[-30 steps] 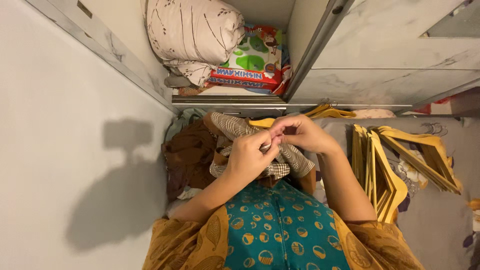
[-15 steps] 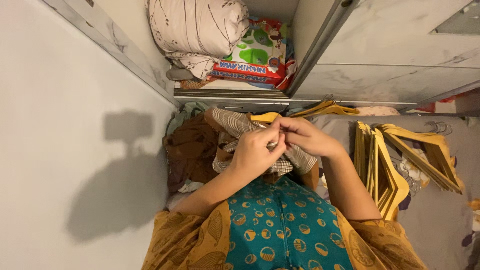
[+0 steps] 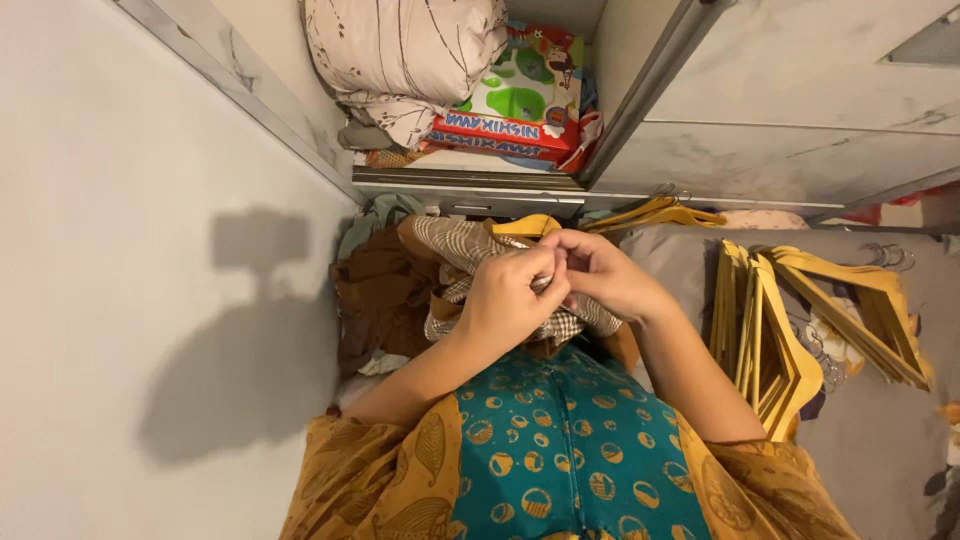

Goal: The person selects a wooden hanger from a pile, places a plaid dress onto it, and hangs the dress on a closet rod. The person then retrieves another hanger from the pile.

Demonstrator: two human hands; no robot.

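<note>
1. My left hand (image 3: 505, 300) and right hand (image 3: 600, 275) meet, fingers pinched shut on the checked garment (image 3: 470, 262), which is bunched against my chest above a brown clothes pile (image 3: 385, 300).
2. What my fingertips work at is hidden; a small fastening could slip my pinch.
3. The loose cloth hangs over the pile and may snag or drag clothes off it.
4. Yellow wooden hangers (image 3: 765, 340) lie stacked near my right elbow; a wide pull could knock them.
5. The wardrobe shelf (image 3: 460, 180) just ahead crowds my reach.
</note>
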